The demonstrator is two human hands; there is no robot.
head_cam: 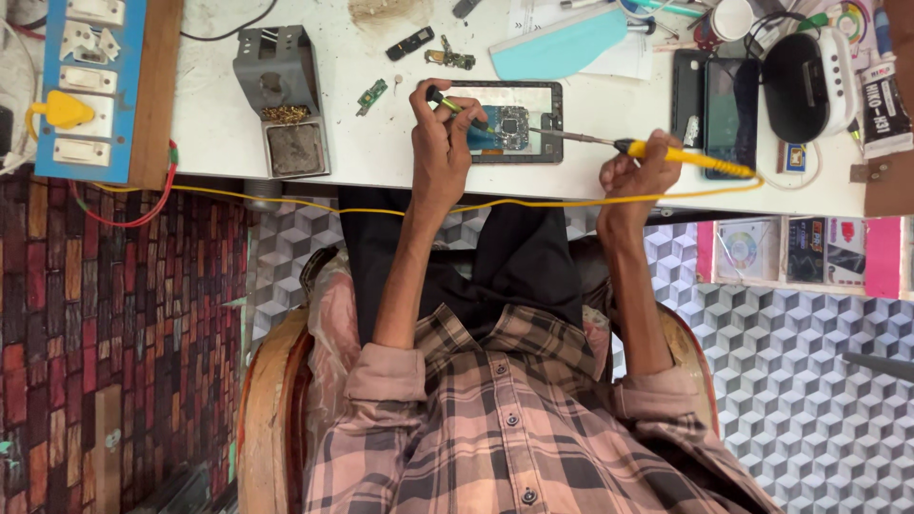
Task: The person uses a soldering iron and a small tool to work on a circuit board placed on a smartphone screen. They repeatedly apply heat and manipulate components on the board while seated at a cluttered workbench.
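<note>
The right hand is closed round the yellow handle of a soldering iron, its thin tip reaching left onto the circuit board inside an opened phone lying at the near edge of the white desk. The left hand pinches a slim green-and-black tool over the same board. Steady wrists on the desk edge and a light, brief touch would likely serve best. The phone's dark frame surrounds blue and silver parts.

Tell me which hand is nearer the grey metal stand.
Left. The left hand is just right of the grey metal stand in the picture; the right hand is farther right.
</note>
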